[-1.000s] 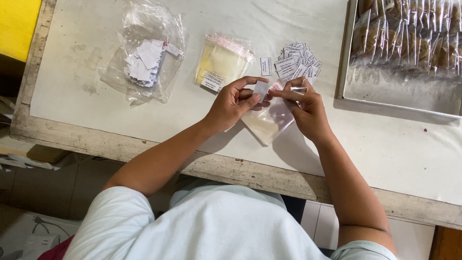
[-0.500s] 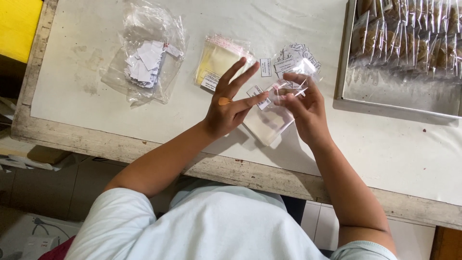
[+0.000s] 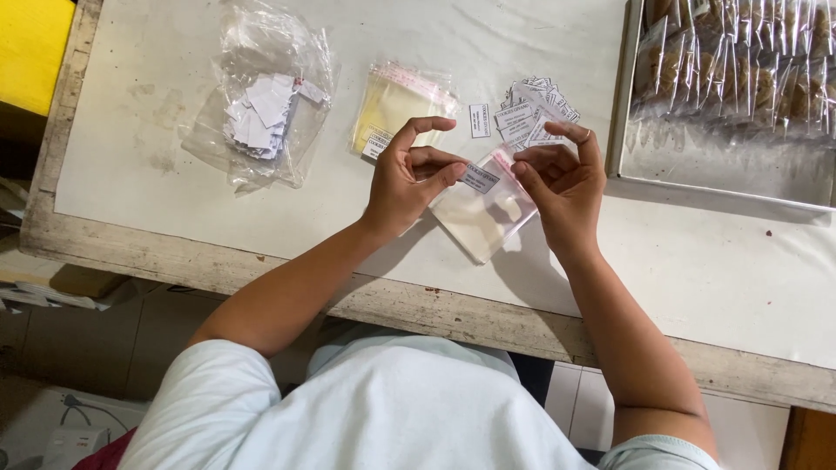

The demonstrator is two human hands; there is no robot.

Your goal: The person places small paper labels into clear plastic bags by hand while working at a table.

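Observation:
A small clear plastic bag (image 3: 484,212) is held just above the white table (image 3: 157,200) between both hands. A small white label (image 3: 480,178) sits on its upper part. My left hand (image 3: 411,177) pinches the bag's top left corner with thumb and fingers, right at the label. My right hand (image 3: 562,178) grips the bag's top right edge, a ring on one finger. A stack of empty clear bags (image 3: 396,110) lies just beyond my left hand. A loose pile of white labels (image 3: 529,115) lies beyond my right hand.
A crumpled clear bag holding white paper pieces (image 3: 261,109) lies at the left. A metal tray (image 3: 723,161) at the right holds several packed bags of brown cookies (image 3: 740,61). The table's worn wooden edge (image 3: 435,305) runs in front. A yellow object (image 3: 30,48) sits far left.
The label has gone onto the bag's top. My left hand's fingers, spread half a second ago, have closed back on the bag's corner. The bag hangs lower, flatter.

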